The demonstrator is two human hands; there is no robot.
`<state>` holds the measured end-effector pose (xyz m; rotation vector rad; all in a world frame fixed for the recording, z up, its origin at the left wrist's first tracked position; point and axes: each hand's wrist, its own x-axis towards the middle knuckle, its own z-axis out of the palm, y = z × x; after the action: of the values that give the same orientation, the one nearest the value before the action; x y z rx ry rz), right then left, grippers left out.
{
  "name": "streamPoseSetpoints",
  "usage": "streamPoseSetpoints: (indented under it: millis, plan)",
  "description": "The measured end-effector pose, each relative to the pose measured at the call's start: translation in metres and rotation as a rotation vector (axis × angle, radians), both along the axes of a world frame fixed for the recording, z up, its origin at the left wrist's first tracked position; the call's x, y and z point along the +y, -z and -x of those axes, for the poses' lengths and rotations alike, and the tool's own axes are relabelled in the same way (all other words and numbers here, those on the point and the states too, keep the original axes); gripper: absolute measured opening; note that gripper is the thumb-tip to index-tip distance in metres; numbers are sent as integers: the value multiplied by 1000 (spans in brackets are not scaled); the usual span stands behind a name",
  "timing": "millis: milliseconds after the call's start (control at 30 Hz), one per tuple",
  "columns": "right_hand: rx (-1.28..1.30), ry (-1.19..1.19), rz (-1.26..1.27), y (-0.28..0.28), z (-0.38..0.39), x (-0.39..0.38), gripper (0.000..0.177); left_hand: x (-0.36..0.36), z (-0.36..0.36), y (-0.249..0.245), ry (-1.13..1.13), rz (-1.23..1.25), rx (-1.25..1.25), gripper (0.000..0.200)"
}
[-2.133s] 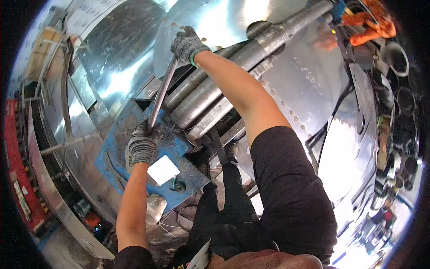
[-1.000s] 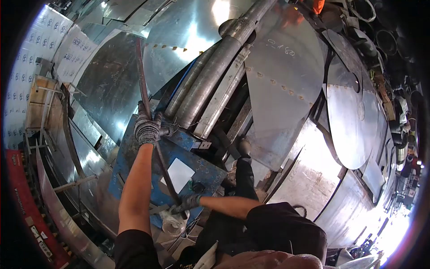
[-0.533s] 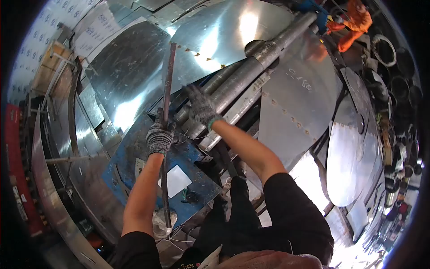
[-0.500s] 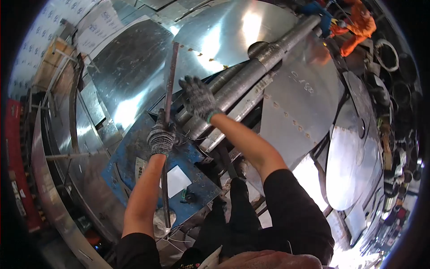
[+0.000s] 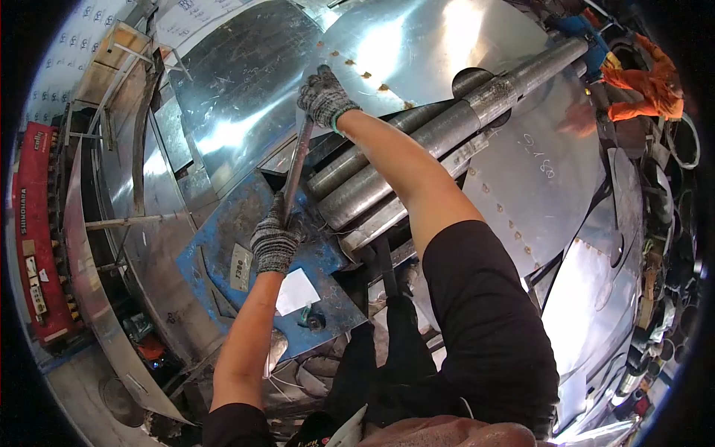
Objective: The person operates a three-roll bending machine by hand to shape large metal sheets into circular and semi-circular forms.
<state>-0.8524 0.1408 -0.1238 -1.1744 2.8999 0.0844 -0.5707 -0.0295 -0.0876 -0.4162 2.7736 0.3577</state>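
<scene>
A long, narrow metal bar [image 5: 298,167] slants between my gloved hands. My left hand [image 5: 275,242], in a grey knitted glove, is wrapped round its lower part above a blue metal surface [image 5: 335,298]. At the bar's top end, my right hand [image 5: 326,100] is closed, wearing a similar glove. Its palm side is hidden. To the right of the bar lie thick steel pipes [image 5: 417,156] side by side. A white sheet of paper [image 5: 297,291] rests on the blue surface, close to a small dark round object [image 5: 315,321] I cannot make out.
Large shiny sheet-metal pieces [image 5: 536,160] spread behind and right of the pipes. A person in orange clothing [image 5: 648,82] works at the far right. Along the left edge stands a red machine part [image 5: 36,216]. Curved metal strips [image 5: 97,298] rise at the left.
My right hand has gone from open beside the pipes to closed on the bar's upper end. The bar has dropped lower through my left hand. The whole view has shifted.
</scene>
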Motion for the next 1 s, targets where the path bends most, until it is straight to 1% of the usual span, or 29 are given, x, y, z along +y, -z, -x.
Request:
streamPoseSetpoints:
  millis: [33, 100, 133, 167, 200, 233, 267, 333, 367, 400, 433, 467, 500, 567, 600, 633, 667, 700, 767, 800, 833, 900, 933, 967, 1000]
  plan:
    - [-10, 2, 9, 1, 5, 2, 21, 5, 5, -7, 2, 9, -10, 63]
    - [168, -17, 127, 12, 3, 8, 25, 15, 9, -11, -55, 8, -71, 61]
    - [141, -29, 144, 20, 3, 9, 25, 12, 4, -6, -18, -57, 29, 63]
    - [152, 3, 143, 28, 5, 12, 27, 9, 0, 2, -37, -37, 5, 63]
    - [163, 36, 142, 35, 5, 17, 29, 7, 0, 7, 35, 57, 5, 64]
    - [181, 43, 161, 32, -4, 27, 31, 2, 1, 11, 99, 147, 11, 64]
    - [199, 49, 181, 27, -14, 37, 32, -5, 1, 13, 72, 159, -1, 64]
    - [137, 84, 201, 3, -59, 80, 31, -9, -3, 18, 171, 111, -16, 62]
    - [71, 119, 179, -4, -72, 97, 30, -8, -7, 17, 176, 100, -19, 62]
    - [133, 175, 231, 22, -84, 110, 28, -9, -8, 12, 169, 52, 18, 59]
    - [-83, 260, 157, 3, -108, 125, 26, -10, -10, 8, 162, 2, 55, 55]
    - [16, 246, 216, 26, -129, 143, 26, -12, -12, 6, 268, 80, 113, 49]
    - [120, 235, 270, 48, -149, 162, 26, -19, -14, 9, 287, 58, 117, 49]
    - [-325, 426, 46, 1, -207, 179, 32, -31, -12, 20, 394, -8, 283, 47]
    - [-402, 476, 14, -12, -238, 185, 38, -31, -12, 21, 420, -33, 290, 47]
    - [-476, 525, -11, -24, -268, 190, 44, -32, -12, 19, 376, 17, 237, 47]
    - [-536, 553, 20, -28, -298, 194, 49, -32, -10, 18, 330, 70, 189, 47]
    - [-595, 579, 54, -27, -327, 196, 54, -32, -10, 19, 352, 52, 203, 47]
    - [-731, 581, 88, -22, -379, 191, 68, -37, -14, 21, 259, 52, 238, 49]
    - [-807, 586, 94, -14, -408, 184, 74, -44, -14, 27, 265, -61, 283, 51]
    - [-884, 588, 103, -11, -432, 176, 80, -44, -14, 25, 282, -70, 292, 51]
    - [-1231, 652, 130, -21, -466, 156, 83, -42, -19, 21, 287, -66, 368, 50]
    - [-1368, 673, 206, -14, -487, 145, 83, -52, -12, 36, 289, -93, 339, 45]
    - [-1507, 702, 276, -7, -509, 133, 84, -51, -11, 34, 309, -98, 347, 45]
    - [-1529, 678, 358, 5, -534, 119, 80, -49, -13, 29, 389, -38, 402, 45]
